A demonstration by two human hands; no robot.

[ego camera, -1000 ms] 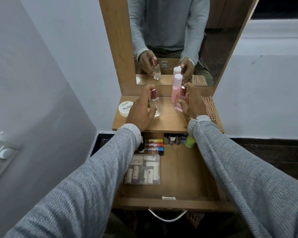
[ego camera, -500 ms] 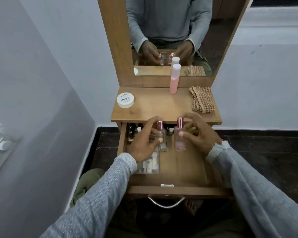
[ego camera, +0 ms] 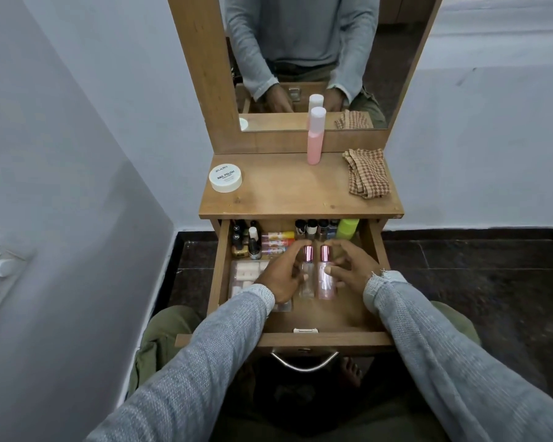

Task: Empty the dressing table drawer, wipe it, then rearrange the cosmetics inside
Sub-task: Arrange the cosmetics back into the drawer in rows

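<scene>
Wooden drawer (ego camera: 300, 320), pulled out, front rail nearest. Left hand (ego camera: 283, 275), fingers curled round clear perfume bottle (ego camera: 306, 283); right hand (ego camera: 348, 271), fingers round pink perfume bottle (ego camera: 326, 280). Both bottles upright on the drawer floor, side by side, rose-metal caps, apparently being set as a matched pair. Behind: lip balms (ego camera: 276, 242) lying stacked, nail polish bottles (ego camera: 315, 227) ranked along the rear wall, green bottle (ego camera: 348, 228). Worktop (ego camera: 294, 193) beyond: white jar (ego camera: 225, 180), pink tube (ego camera: 315, 138), checked cloth (ego camera: 367, 173).
</scene>
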